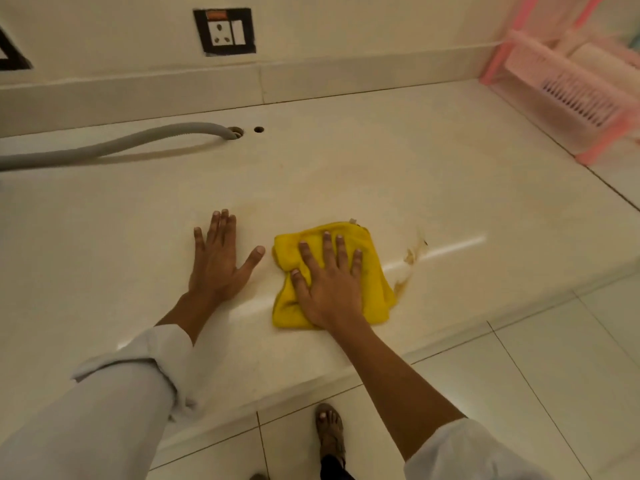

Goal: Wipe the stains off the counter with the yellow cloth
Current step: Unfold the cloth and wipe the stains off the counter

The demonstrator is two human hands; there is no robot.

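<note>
Here, the right hand [329, 289] lies flat and spread on the yellow cloth [375, 292], fingers fanned wide, palm pressing the bunched cloth onto the tabletop [346, 174]. It pins the cloth rather than gripping it. The left hand [218, 261] is also flat and open, holding nothing, planted on bare tabletop just left of the cloth with the thumb pointing toward it; it looks like a brace.

The relation that matters: the brown stain [410, 258] lies just right of the cloth, its lower end touching or nearly touching the cloth's right edge. It runs as a thin streak, long axis slanting from near the cloth's lower right corner up and away to the right. The right hand is plainly the nearer one. By my judgement the next stroke is a push rightward, following that slant.

A fainter yellowish smear [242, 209] shows beyond the cloth, above the left hand's fingertips; hard to say whether stain or sheen.

The tabletop is pale, glossy stone, with a bright glare line running right of the cloth. Far behind the cloth, a grey hose [104, 147] enters a hole near the back wall, with a wall socket [227, 32] above it. Far right of the cloth stands a pink plastic rack [568, 95], blurred. White floor tiles [519, 375] and a sandalled foot [330, 434] show below the tabletop edge.
</note>
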